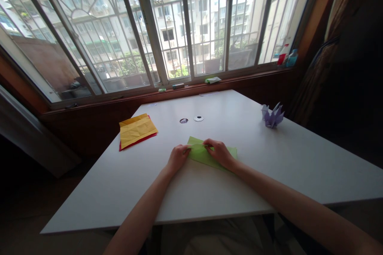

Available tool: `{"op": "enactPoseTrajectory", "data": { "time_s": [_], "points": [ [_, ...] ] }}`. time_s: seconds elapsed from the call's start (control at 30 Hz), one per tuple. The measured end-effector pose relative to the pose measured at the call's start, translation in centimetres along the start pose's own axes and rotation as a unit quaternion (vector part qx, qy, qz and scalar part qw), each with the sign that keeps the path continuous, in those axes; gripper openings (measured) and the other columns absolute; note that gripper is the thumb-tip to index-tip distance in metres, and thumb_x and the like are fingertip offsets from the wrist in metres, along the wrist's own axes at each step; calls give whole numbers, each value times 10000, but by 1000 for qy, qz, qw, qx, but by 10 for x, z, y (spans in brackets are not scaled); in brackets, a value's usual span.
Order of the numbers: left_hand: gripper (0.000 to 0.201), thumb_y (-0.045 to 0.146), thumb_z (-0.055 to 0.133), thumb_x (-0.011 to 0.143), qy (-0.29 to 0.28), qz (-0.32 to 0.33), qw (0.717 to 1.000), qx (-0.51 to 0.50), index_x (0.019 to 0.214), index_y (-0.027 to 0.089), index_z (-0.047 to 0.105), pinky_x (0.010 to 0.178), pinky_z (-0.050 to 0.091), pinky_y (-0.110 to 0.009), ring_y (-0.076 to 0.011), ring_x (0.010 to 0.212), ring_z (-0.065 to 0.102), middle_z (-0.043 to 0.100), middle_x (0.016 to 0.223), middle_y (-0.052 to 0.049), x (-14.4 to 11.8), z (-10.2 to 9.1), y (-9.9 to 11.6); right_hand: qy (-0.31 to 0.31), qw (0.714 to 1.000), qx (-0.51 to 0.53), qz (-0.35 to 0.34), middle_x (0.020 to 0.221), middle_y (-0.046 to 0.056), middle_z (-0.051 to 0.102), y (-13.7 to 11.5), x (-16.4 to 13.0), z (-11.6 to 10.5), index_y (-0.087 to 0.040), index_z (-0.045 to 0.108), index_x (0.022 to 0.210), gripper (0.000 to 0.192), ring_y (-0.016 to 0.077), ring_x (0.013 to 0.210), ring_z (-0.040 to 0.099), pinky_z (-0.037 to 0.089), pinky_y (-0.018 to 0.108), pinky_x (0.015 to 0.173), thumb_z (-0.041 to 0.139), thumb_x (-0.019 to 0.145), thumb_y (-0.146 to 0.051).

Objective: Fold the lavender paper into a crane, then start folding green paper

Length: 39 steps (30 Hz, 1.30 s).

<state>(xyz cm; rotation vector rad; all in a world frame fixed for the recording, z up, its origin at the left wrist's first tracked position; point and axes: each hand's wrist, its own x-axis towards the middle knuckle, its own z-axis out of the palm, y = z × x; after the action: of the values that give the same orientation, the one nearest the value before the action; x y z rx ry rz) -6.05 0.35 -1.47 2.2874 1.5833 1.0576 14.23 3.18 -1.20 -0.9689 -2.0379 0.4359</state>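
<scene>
**Two hands on a green paper sheet at a window table**

The window [179, 28], barred, spans the far wall above a wooden sill [209, 83]. The white table [269, 167] fills the foreground. Near its middle lies the green paper [203, 155], flat and partly folded. The right hand [220, 152] rests on it, fingers curled narrow and pinching its upper edge; the left hand [178, 157], likewise curled, grips its left corner. A stack of yellow and red paper [137, 130] lies well apart to the left; a purple paper crane [273, 116] stands to the right.
</scene>
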Motion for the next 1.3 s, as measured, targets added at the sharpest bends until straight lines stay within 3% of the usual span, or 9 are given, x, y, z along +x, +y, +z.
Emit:
{"op": "enactPoseTrajectory", "data": {
  "time_s": [0.7,0.83,1.0,1.13,1.3],
  "points": [
    [273,145,491,790,-17,-2,1000,2,978,232,670,743,475,-268,-144,762,604,675,835,-32,0,1,-4,-6,998,35,-48,894,44,682,-12,-3,-6,-195,626,906,171,169,818,633,481,300,764,509,784,-212],
    [348,60,483,737,-21,-2,1000,4,971,238,669,762,469,-260,-135,772,596,672,837,-19,0,0,-2,-18,997,39,-62,924,48,680,-16,-3,-8,-204,646,822,188,165,851,623,466,289,780,472,834,-274],
    [363,28,497,689,-23,8,1000,-2,945,218,668,775,467,-265,-138,795,584,668,847,-18,0,0,1,-17,998,33,-58,846,38,678,-15,-1,-7,-198,628,694,200,148,757,614,459,269,720,504,823,-287],
    [375,60,558,670,-36,31,999,-12,998,223,640,802,459,-280,-153,850,566,663,897,-19,-2,-1,7,-1,999,19,-42,806,43,659,-11,0,-5,-183,592,645,176,153,716,597,450,284,700,563,781,-290],
    [339,262,599,739,-63,56,996,-27,1077,240,598,838,442,-304,-177,925,537,638,981,-35,-5,-5,15,-5,999,-3,-36,830,48,634,-5,1,-4,-178,599,708,62,172,749,585,455,301,706,650,674,-191]
  ]
}}
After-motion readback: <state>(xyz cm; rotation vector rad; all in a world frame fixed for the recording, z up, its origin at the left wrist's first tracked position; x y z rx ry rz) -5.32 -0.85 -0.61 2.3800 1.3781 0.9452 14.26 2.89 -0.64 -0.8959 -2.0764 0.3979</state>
